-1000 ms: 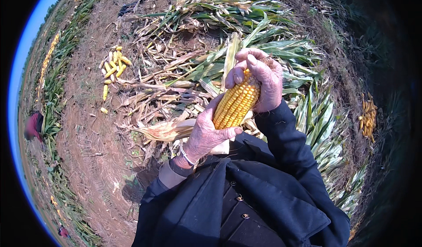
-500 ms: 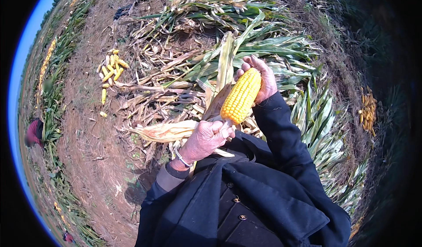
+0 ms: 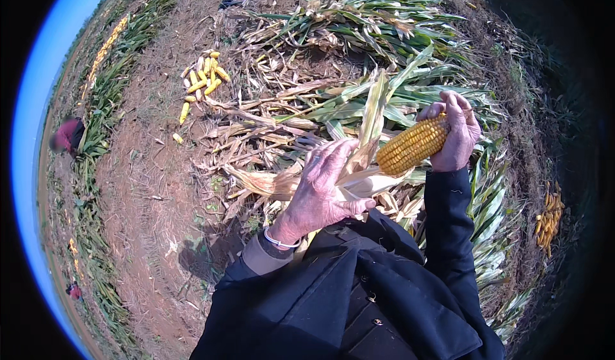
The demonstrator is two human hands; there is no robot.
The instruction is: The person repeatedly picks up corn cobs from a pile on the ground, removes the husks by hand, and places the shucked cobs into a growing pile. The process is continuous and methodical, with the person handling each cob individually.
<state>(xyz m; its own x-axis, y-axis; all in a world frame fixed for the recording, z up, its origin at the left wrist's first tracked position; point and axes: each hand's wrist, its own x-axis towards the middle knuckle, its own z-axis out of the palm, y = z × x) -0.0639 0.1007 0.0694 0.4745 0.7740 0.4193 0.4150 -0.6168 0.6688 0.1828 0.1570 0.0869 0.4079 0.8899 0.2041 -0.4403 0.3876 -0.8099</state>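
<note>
In my right hand is a bare yellow ear of corn, gripped by its far end with fingers and thumb. The ear lies slantwise, its other end pointing down to the left. My left hand, with a pale bracelet at the wrist, is open, its fingers stretched out and the thumb apart. It is over or against a pale dry corn husk; exact contact is hidden. Husk leaves spread out between the left hand and the ear.
Cut corn stalks with green and dry leaves lie before me. A small pile of husked ears rests on the soil at left; another heap lies far right. A person bends at the far left by a stalk row.
My right hand has carried the ear rightward and tilted it flatter. My left hand has let go of the ear's base and spread its fingers. The whole view has shifted too.
</note>
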